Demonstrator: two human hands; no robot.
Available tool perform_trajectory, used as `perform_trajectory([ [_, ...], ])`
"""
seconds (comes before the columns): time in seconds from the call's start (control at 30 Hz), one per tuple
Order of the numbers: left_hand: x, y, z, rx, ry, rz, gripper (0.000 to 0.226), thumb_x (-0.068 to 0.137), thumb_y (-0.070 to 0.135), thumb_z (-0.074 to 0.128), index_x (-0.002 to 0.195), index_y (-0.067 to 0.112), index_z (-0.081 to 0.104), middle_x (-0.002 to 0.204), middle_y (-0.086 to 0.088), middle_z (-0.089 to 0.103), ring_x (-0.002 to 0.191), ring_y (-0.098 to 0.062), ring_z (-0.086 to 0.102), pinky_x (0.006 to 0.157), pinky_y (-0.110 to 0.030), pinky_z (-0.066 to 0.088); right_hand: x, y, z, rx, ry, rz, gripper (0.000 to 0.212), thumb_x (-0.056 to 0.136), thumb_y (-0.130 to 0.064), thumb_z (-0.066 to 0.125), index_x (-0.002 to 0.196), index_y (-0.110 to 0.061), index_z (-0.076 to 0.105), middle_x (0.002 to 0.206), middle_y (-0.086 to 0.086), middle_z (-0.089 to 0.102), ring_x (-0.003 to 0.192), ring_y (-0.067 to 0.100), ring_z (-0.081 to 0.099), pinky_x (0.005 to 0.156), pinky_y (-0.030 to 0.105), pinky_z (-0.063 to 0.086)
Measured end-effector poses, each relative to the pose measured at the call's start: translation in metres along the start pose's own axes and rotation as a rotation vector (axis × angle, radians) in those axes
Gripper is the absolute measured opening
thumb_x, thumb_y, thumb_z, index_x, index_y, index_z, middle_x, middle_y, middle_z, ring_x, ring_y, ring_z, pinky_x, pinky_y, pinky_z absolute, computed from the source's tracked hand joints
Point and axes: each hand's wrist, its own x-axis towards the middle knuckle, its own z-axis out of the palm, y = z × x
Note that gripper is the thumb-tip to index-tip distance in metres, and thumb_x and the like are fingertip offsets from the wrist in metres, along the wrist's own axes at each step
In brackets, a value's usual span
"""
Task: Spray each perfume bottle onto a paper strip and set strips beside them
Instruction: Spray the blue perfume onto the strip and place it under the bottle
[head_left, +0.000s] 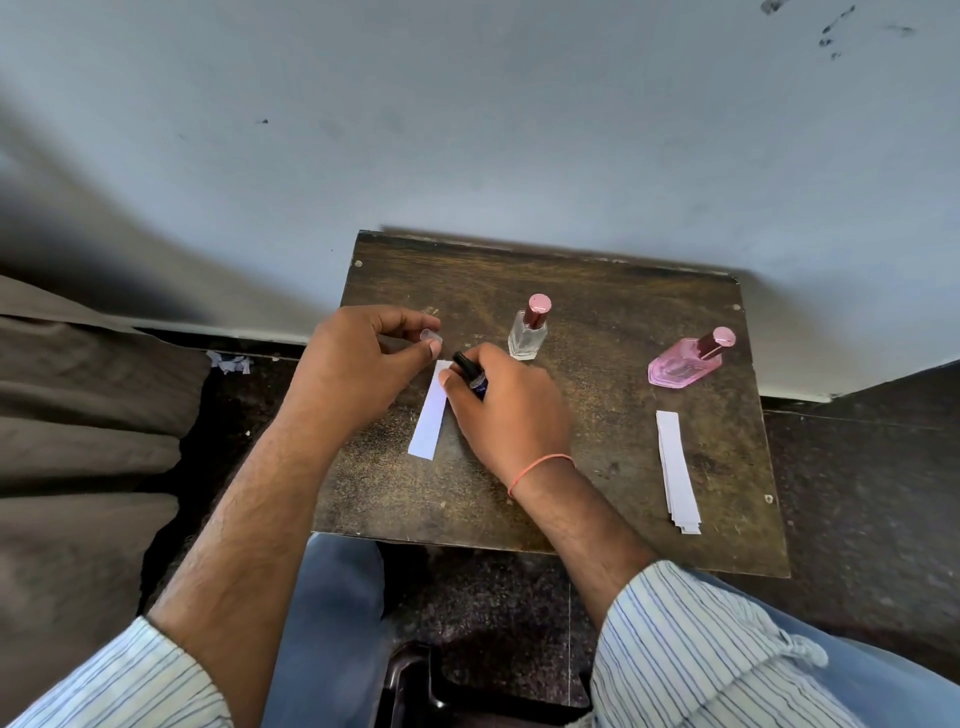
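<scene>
Both forearms reach forward, bare below rolled striped sleeves. The left hand (353, 358) is raised, thumb and forefinger pinched together, apparently on something small and clear. The right hand (506, 405) is lower, knuckles up, fingers curled closed, an orange thread round the wrist.

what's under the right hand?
The right hand grips a small dark bottle over a paper strip on the table. The bottle's lower part and the strip's top right edge are covered.
</scene>
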Motion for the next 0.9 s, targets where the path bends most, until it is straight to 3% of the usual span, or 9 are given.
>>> perform_trajectory([
  [0.13,0.0,-0.003,-0.002,-0.022,0.017,-0.009,0.012,0.093,0.039,0.083,0.105,0.04,0.083,0.073,0.032,0.073,0.058,0.008,0.063,0.053,-0.01,0.048,0.004,-0.003,0.001,-0.066,-0.019,-0.052,0.021,0.103,-0.048,0.06,0.111,-0.031,0.069,0.086,-0.001,0.077,0.085,0.034,0.074,0.063,0.038,0.057],
  [0.2,0.0,-0.003,-0.001,-0.025,0.023,-0.009,0.013,0.093,0.039,0.083,0.106,0.039,0.083,0.07,0.03,0.072,0.058,0.011,0.063,0.053,-0.006,0.044,0.003,-0.003,-0.001,-0.076,-0.048,-0.074,0.018,0.102,-0.044,0.059,0.112,-0.033,0.069,0.085,-0.002,0.076,0.084,0.034,0.073,0.064,0.037,0.056],
  [0.33,-0.001,-0.001,-0.002,-0.013,0.021,-0.005,0.015,0.093,0.038,0.083,0.108,0.039,0.083,0.08,0.021,0.074,0.06,0.013,0.063,0.058,-0.011,0.045,-0.001,0.0,-0.006,-0.067,-0.057,-0.108,0.018,0.098,-0.042,0.06,0.111,-0.033,0.069,0.079,-0.005,0.073,0.078,0.03,0.072,0.059,0.033,0.047],
  [0.53,-0.002,0.002,-0.003,-0.048,-0.006,-0.009,0.015,0.094,0.037,0.083,0.109,0.039,0.084,0.091,0.019,0.077,0.076,0.005,0.069,0.069,-0.015,0.05,-0.01,0.004,-0.013,0.07,-0.012,-0.163,0.017,0.095,-0.039,0.067,0.109,-0.031,0.068,0.073,-0.01,0.07,0.068,0.021,0.069,0.058,0.037,0.054],
  [0.67,-0.003,0.004,-0.002,-0.076,-0.12,0.023,0.018,0.093,0.037,0.083,0.111,0.039,0.084,0.094,0.017,0.081,0.088,0.001,0.074,0.084,-0.022,0.058,-0.025,0.01,-0.031,0.212,-0.073,-0.097,0.02,0.097,-0.035,0.071,0.113,-0.03,0.061,0.075,-0.013,0.066,0.063,0.008,0.063,0.058,0.038,0.052],
  [0.8,-0.008,0.01,0.002,-0.128,-0.244,0.055,0.016,0.094,0.036,0.082,0.11,0.037,0.084,0.075,0.028,0.076,0.071,0.004,0.064,0.076,-0.018,0.052,-0.053,0.029,-0.063,0.396,-0.229,0.016,0.012,0.103,-0.02,0.063,0.111,-0.026,0.055,0.082,-0.004,0.064,0.064,0.01,0.059,0.058,0.033,0.048],
  [0.9,-0.011,0.017,0.006,-0.22,-0.336,0.072,0.016,0.095,0.033,0.082,0.11,0.034,0.085,0.084,0.013,0.082,0.075,-0.005,0.063,0.07,-0.017,0.054,-0.073,0.051,-0.079,0.46,-0.245,0.067,0.01,0.104,-0.024,0.061,0.109,-0.032,0.059,0.088,-0.005,0.067,0.071,0.018,0.067,0.069,0.047,0.061],
])
